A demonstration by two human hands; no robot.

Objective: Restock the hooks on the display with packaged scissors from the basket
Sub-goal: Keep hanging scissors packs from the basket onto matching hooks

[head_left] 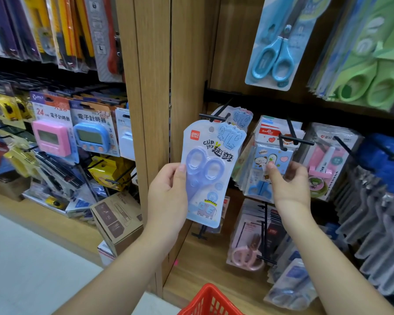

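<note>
Left hand (168,196) is clamped on the scissors pack (210,173): thumb on the front left edge, fingers behind, pack upright in front of the display. Pack shows a red "deli" logo, "clip joy", and "ELEPHANT" near the bottom; lavender scissors inside, handles up. Its hang hole sits just below the tip of the black hook (214,117), not on it. A matching elephant pack (242,117) hangs behind at that hook. Right hand (290,187) is at the next hook over: thumb tip on the front of the panda pack (265,160) marked "Wow!", other fingers curled by its right edge; can't tell if it's actually pinching. Red basket (210,301) at the bottom edge, only rim and mesh showing, contents not visible. Left of the wooden divider (155,87): pink timer (51,137) and blue timer (91,137), cards read "電子計時器", the pink one's also "24". Upper right: blue scissors pack (275,46), green scissors packs (369,80). Lower down: pink scissors pack (248,253).
</note>
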